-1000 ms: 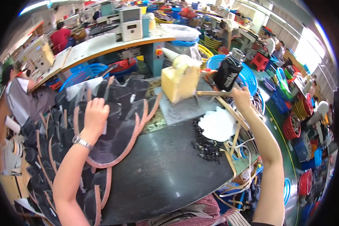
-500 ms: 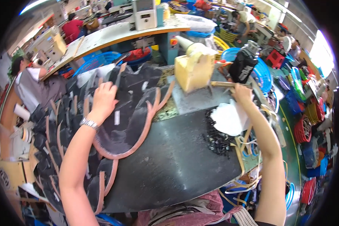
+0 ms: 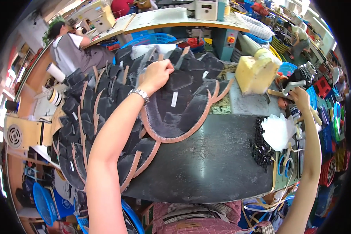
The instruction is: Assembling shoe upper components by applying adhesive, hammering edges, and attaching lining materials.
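Note:
My left hand (image 3: 158, 73), a metal watch on its wrist, is closed over the top of a dark shoe-upper piece (image 3: 183, 113). That U-shaped piece has a pinkish-brown zigzag edge and a small white label; whatever the fingers grip is hidden. It lies on a spread pile of similar black pieces (image 3: 117, 84). Out to the right, my right hand (image 3: 301, 98) has its fingers closed at a light grey curved tool (image 3: 293, 86), whose kind I cannot tell. Just left of that hand is a wooden handle (image 3: 277, 93).
A cream machine block (image 3: 254, 72) stands on the dark table (image 3: 191, 163). Black scraps (image 3: 261, 146), a white crumpled sheet (image 3: 277, 132) and blue-handled scissors (image 3: 288, 165) lie to the right. A black bottle (image 3: 302, 74) stands beyond my right hand. A co-worker (image 3: 72, 50) sits far left.
The view has turned to the left, so the scene sits farther right. My right hand has gone from the wooden handle to the grey tool. My left hand stays over the dark pieces.

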A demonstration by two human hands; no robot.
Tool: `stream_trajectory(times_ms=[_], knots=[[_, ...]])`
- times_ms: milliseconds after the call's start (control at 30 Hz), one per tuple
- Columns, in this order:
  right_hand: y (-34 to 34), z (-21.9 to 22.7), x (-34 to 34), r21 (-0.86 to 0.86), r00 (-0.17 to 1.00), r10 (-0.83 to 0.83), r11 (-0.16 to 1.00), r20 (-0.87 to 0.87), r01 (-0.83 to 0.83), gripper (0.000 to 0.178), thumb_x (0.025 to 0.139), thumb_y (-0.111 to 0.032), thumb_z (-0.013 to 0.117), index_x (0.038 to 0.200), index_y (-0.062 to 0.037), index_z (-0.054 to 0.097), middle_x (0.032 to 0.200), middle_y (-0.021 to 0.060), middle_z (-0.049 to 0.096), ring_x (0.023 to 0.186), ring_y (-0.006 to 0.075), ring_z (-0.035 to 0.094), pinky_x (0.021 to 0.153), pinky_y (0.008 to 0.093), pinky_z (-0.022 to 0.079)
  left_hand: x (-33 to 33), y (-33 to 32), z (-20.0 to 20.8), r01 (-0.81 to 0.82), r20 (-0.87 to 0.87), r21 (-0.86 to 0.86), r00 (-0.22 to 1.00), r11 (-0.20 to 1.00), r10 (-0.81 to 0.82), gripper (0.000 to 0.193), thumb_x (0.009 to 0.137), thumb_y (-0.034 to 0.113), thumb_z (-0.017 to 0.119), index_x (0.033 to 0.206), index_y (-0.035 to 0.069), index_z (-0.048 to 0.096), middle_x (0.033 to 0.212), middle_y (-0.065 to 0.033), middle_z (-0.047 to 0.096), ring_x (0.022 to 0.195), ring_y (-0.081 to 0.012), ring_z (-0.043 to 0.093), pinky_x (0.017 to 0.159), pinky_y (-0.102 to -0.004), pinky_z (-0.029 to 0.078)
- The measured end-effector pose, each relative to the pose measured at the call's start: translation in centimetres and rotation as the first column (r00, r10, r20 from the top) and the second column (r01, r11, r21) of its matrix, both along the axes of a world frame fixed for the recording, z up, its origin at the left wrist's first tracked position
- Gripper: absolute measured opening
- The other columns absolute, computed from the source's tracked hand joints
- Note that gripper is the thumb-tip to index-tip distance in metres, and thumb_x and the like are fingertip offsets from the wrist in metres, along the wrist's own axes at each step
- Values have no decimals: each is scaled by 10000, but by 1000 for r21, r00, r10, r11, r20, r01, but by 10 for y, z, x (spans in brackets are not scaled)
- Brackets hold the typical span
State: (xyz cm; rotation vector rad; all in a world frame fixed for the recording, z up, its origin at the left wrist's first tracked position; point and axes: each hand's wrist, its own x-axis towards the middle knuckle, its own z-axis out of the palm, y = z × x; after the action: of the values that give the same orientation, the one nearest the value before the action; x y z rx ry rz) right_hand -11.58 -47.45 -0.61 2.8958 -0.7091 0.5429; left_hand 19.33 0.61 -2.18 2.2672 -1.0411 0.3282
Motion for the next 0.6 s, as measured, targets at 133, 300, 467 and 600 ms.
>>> stream_trajectory(times_ms=[133,300,467,600], knots=[[-38,-9,-19,-11,968,33,999,247,-31,281,883,-287,568,968,-31,645,884,151,651,837,295,624,722,370,458,-2,6,9,49,117,1,992,999,-49,206,862,285,564,808,93,614,726,-164,634,732,-360,624,644,-464,464],[7,34,-5,100,603,18,982,798,-160,313,944,-292,514,908,-5,634,684,22,565,645,123,522,633,290,422,-4,9,15,63,-139,-36,988,997,-67,324,882,354,545,880,51,661,768,-168,653,754,-327,635,680,-402,478],[65,67,12,284,376,-76,796,923,-535,231,945,-254,519,868,-53,603,711,0,523,610,65,462,568,227,386,-37,17,15,131,29,-40,991,991,-130,191,781,243,632,873,80,669,803,-157,651,800,-333,626,711,-425,480],[186,73,3,510,486,-168,401,858,-761,233,941,-261,533,1034,-48,545,781,-2,513,596,41,448,531,175,370,-103,43,72,156,347,-62,929,986,-125,168,807,187,631,907,53,656,832,-142,653,761,-312,627,661,-355,484]])
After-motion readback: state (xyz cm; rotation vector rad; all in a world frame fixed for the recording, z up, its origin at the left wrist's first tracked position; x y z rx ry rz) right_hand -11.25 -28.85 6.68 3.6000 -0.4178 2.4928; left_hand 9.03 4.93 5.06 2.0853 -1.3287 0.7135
